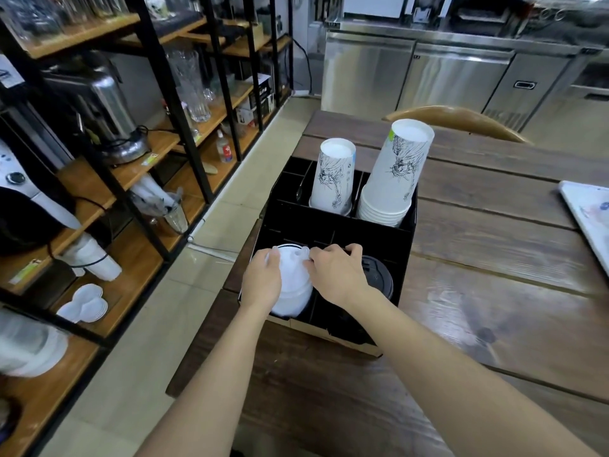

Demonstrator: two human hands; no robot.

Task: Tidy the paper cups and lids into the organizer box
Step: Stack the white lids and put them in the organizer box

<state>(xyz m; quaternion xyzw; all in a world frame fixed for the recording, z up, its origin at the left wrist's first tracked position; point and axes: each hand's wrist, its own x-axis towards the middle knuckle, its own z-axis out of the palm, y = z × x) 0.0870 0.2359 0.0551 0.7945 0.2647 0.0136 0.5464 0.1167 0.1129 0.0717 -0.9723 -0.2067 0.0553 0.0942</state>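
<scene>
Organizer box [329,225] on wooden table [494,291]: two upside-down paper cup stacks, short [333,174] and tall [393,173], upright in rear compartments. One white lid stack [295,285], front-left compartment, axis tilted; left hand [262,282] and right hand [336,275] fingers clamp it. One black lid stack [379,278] front-right.

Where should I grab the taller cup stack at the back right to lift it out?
Wrap a hand around the tall cup stack at its upper half, coming from the right: it stands upside down, narrowing upward, well clear above the organizer box wall.
</scene>
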